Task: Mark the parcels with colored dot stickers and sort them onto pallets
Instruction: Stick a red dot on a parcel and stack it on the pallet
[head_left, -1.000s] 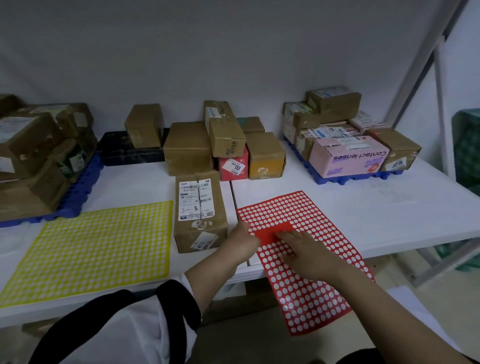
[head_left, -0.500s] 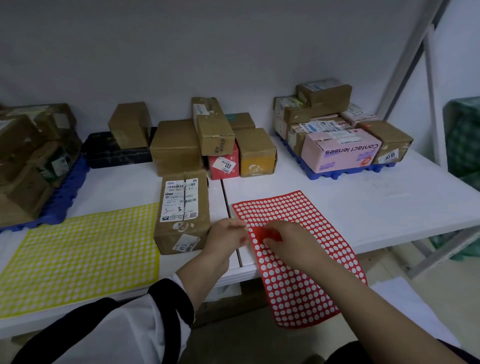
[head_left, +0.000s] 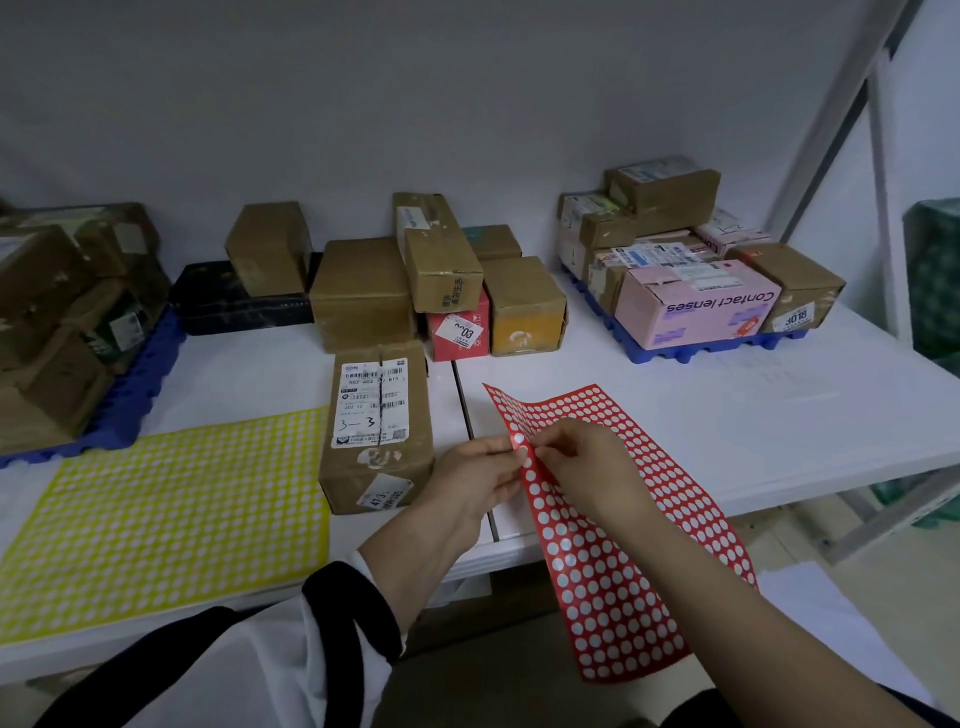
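Peeling underway: left hand (head_left: 475, 475) and right hand (head_left: 587, 462) pinch the red sheet (head_left: 623, 571), fingers (head_left: 545, 451) seemingly lifting one dot (head_left: 518, 440), which next needs pressing onto the box (head_left: 376, 431).

So on the table (head_left: 727, 415), the left pallet (head_left: 130, 410) sits far left, stacked with parcels. The right pallet (head_left: 691, 351) is back right with its own stack, the contact lenses box (head_left: 701, 306) at its front. Between them, along the wall, there's a loose bunch of parcels (head_left: 363, 291). Just in front of that bunch lies the labelled parcel (head_left: 379, 431). Left of it, the left sticker sheet (head_left: 171, 509) lies flat. Right of it, the right sticker sheet (head_left: 623, 545) hangs over the table's front edge, pinched between the left hand (head_left: 478, 473) and right hand (head_left: 587, 462).
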